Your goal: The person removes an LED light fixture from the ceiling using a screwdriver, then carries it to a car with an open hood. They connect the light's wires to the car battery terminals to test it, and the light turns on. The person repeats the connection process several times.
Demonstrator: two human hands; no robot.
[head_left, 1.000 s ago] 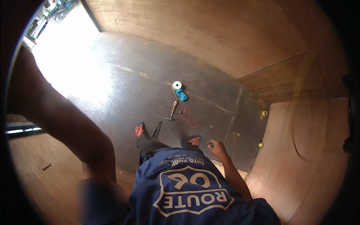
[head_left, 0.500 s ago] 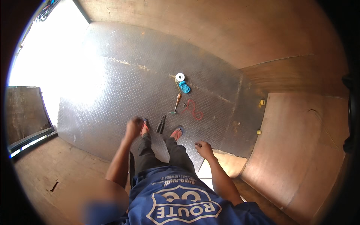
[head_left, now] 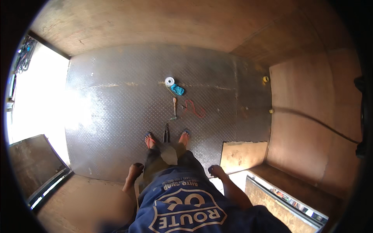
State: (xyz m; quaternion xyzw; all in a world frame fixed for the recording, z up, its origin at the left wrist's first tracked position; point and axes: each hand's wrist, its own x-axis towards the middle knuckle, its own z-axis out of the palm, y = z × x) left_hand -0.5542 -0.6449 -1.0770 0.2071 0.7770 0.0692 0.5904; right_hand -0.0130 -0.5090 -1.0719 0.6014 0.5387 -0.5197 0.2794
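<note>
My left hand (head_left: 135, 170) hangs beside my left thigh with its fingers curled in. On the other side, my right hand (head_left: 217, 171) is held low by my right hip, its fingers curled too. No object shows in either one. A black plier-like tool (head_left: 166, 134) lies on the floor between my sandalled feet. Beyond it rests a hammer (head_left: 175, 106) with a wooden handle, its head toward me. Right of the hammer is a looped red cord (head_left: 198, 110). Farther off, a white spool (head_left: 169, 81) touches a crumpled blue cloth or glove (head_left: 177, 89).
I stand on a metal tread-plate floor (head_left: 124, 112) between brown plywood walls (head_left: 155, 27). Bright light fills an opening (head_left: 39, 101) at the left. A pale wooden board (head_left: 244, 155) is at the right. Small yellow pieces (head_left: 265, 80) sit along the right wall's foot.
Both hands have dropped back toward my body, the left one most clearly. My view has turned, so the floor items appear shifted left. The items themselves keep their arrangement.
</note>
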